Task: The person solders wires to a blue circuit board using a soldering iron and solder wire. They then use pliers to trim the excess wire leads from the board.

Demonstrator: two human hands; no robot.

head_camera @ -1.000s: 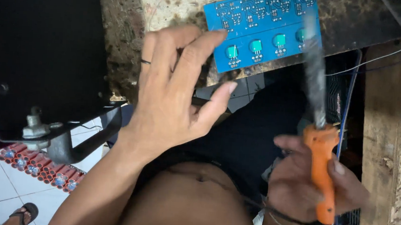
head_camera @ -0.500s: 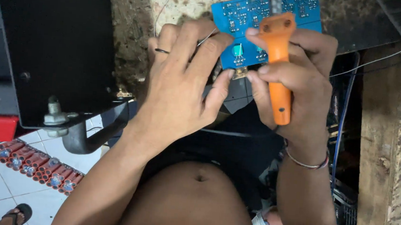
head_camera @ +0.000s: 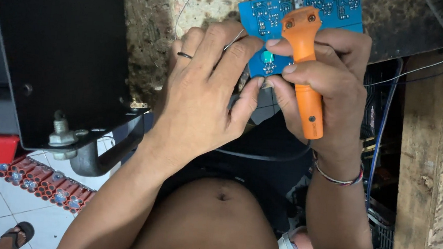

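My right hand (head_camera: 333,90) grips the orange soldering iron (head_camera: 306,68) by its handle; my left hand (head_camera: 208,92) pinches thin solder wire (head_camera: 233,39) over the blue circuit board (head_camera: 262,18) on the bench (head_camera: 214,2). It looks light, stiff, fragile; best held by its edges.

Left of the circuit board (head_camera: 271,13) a black box (head_camera: 55,50) crowds close, leaving a strip of bare desk (head_camera: 209,1) between. Right of the board, cables (head_camera: 382,125) and a wooden post (head_camera: 416,169) narrow the way.
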